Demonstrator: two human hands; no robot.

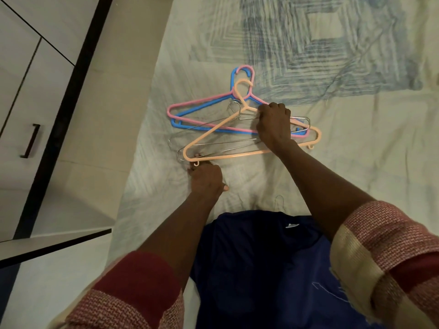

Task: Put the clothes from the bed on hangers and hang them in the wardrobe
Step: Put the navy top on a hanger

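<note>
View from above a bed (356, 150) covered with a pale sheet that has a blue geometric print. A small pile of hangers lies on the sheet ahead of the person. A peach hanger (213, 132) is on top, a pink hanger (190, 103) and a blue hanger (185, 123) lie beneath it with their hooks pointing away, and thin wire hangers (206, 144) are tangled among them.

The right hand (274, 124) reaches over the pile, its grip curled round the shoulder of the peach hanger near the neck. The left hand (205, 178) is at the near left corner of the pile, fingers curled at the lower left end of the peach hanger; whether they actually clamp it or the wire beside it cannot be told.

A dark blue shirt (256, 269) lies flat on the bed closest to the person, between the forearms, with a wire hook showing just beyond its collar. Both arms wear red and cream patterned sleeves (384, 252). A white wardrobe (31, 91) with dark trim and a handle stands to the left.
</note>
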